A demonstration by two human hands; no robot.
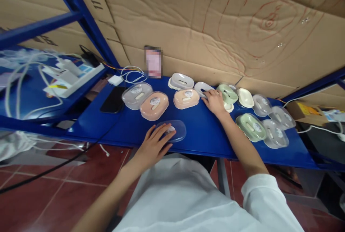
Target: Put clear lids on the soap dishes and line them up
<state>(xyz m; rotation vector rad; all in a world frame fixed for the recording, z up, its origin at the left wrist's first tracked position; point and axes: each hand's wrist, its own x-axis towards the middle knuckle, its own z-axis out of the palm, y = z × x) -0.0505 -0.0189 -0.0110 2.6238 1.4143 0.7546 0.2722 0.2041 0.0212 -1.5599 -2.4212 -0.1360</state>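
My left hand [155,144] lies flat with fingers spread on a clear plastic lid [178,131] near the table's front edge. My right hand [215,101] reaches to the back row, its fingers bent over the right end of a white soap dish piece [201,87] with a slot. Right of that hand sit a green slotted soap dish piece [228,93] and a cream tray [245,97]. Left of it are a peach soap dish [186,99] with a clear labelled lid and a white slotted piece [182,81].
Lidded soap boxes stand left, one grey [137,95], one pink [154,105]. A green box [251,127] and several clear-lidded ones stand right. A black phone [113,99], white cable [133,74] and power strip [78,81] are left. Cardboard [175,19] backs the blue table [210,135].
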